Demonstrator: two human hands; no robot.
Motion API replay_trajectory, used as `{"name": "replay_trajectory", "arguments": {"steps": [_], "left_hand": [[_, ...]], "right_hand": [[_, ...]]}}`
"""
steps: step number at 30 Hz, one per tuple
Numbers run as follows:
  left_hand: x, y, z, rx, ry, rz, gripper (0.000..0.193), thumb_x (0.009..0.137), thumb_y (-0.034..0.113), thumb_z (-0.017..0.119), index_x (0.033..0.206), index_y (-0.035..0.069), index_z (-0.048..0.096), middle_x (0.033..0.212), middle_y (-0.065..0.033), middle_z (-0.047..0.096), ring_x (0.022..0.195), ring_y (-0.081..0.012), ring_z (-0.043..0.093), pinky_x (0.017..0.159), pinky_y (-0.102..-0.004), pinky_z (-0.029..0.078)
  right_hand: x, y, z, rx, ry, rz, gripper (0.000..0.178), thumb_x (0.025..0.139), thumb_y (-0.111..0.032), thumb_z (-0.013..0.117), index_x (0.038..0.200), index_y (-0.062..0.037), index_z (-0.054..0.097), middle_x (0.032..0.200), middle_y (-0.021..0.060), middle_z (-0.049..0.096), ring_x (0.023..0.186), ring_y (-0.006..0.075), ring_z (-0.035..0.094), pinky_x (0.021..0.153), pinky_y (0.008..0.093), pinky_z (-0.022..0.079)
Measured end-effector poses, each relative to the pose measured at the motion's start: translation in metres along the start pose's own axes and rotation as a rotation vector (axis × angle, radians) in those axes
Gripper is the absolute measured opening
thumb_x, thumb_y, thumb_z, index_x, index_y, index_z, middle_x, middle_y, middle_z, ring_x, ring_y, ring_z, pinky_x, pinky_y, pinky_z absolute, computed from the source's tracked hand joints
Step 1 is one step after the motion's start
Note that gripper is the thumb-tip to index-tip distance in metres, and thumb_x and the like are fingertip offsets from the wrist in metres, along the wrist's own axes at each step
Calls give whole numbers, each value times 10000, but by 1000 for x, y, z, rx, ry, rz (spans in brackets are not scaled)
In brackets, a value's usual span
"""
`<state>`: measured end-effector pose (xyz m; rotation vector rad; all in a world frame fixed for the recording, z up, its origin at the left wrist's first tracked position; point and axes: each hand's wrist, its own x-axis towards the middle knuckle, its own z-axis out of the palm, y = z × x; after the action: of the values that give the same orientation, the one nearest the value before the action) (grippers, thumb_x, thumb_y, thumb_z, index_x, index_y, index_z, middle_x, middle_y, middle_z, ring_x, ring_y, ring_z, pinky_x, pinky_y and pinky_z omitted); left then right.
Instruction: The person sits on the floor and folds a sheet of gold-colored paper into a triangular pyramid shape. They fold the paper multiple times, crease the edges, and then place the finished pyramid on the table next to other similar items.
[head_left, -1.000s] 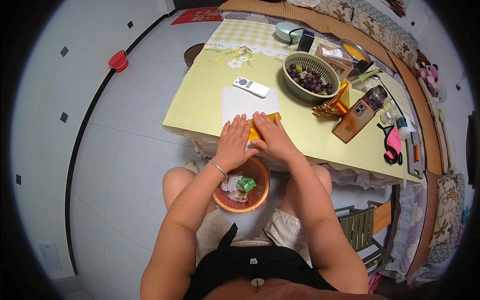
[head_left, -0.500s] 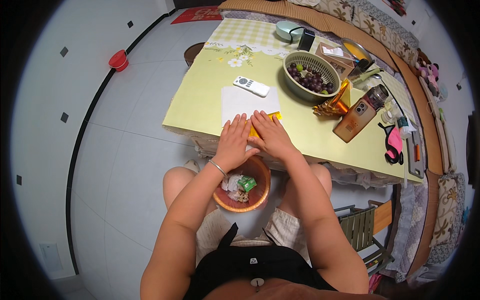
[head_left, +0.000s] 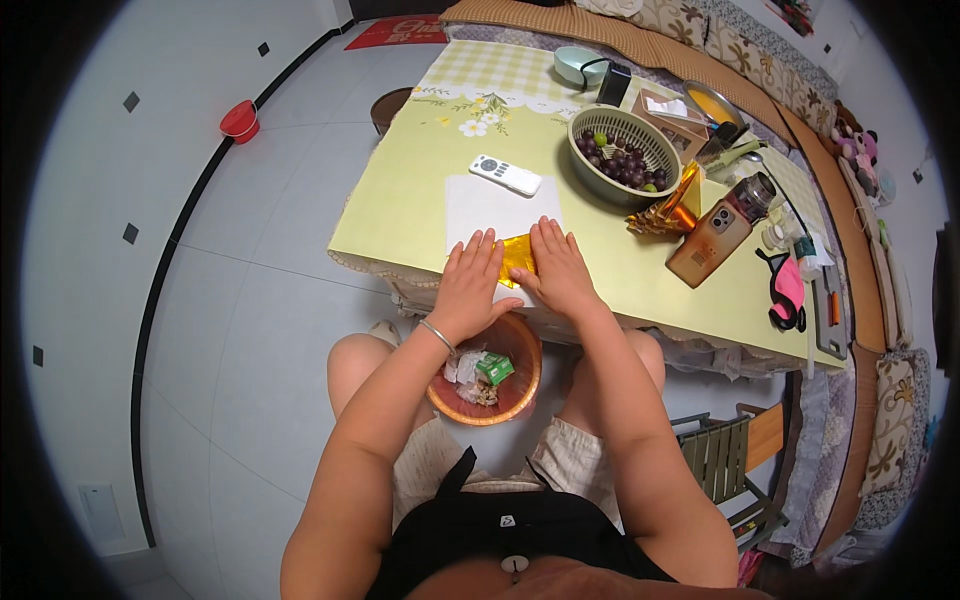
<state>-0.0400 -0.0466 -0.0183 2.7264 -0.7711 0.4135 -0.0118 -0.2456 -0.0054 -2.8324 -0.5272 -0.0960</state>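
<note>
A shiny gold foil sheet lies on a white sheet of paper near the table's front edge. My left hand rests flat at the foil's left side, fingers stretched out and pointing away from me. At the foil's right side lies my right hand, also flat, its thumb reaching inward over the foil. Both hands are open and cover parts of the foil's edges. Just beyond my fingers, a white remote control lies across the paper's far edge.
To the right stand a basket of grapes, crumpled gold foil, a smartphone and a pink and black eye mask. Between my knees, below the table edge, is a waste bin with litter inside. A folding chair is at lower right.
My right hand has slid to the right, away from the left hand, uncovering more of the gold foil between them. The left hand stays nearly where it was.
</note>
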Motion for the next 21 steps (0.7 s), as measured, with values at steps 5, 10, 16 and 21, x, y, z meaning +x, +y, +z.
{"name": "replay_trajectory", "arguments": {"steps": [5, 10, 16, 21], "left_hand": [[0, 1, -1, -4, 1, 0, 933, 853, 554, 666, 1494, -41, 343, 1568, -230, 319, 1472, -366, 273, 1195, -498, 198], [-1, 0, 0, 7, 12, 5, 932, 850, 550, 671, 1495, -39, 344, 1566, -232, 320, 1470, -365, 277, 1195, -497, 199], [0, 1, -1, -12, -5, -3, 916, 857, 550, 661, 1492, -34, 355, 1581, -210, 312, 1477, -363, 268, 1195, -502, 198], [-1, -4, -3, 20, -28, 49, 885, 861, 569, 643, 1494, 8, 380, 1597, -180, 303, 1484, -361, 255, 1196, -510, 191]], "right_hand": [[-5, 9, 3, 65, 21, -34, 722, 991, -442, 499, 1512, 26, 325, 1598, 215, 284, 1508, 327, 222, 1221, 489, 164], [-4, 17, 4, 122, 38, -38, 620, 994, -353, 510, 1500, -21, 376, 1593, 170, 321, 1499, 308, 253, 1219, 487, 176], [-4, 15, 6, 96, 49, -3, 615, 982, -352, 530, 1500, -49, 393, 1594, 143, 332, 1496, 284, 267, 1217, 479, 189], [-6, 14, 0, 118, 25, -12, 698, 944, -409, 586, 1507, -51, 382, 1598, 143, 325, 1503, 287, 249, 1219, 476, 186]]}}
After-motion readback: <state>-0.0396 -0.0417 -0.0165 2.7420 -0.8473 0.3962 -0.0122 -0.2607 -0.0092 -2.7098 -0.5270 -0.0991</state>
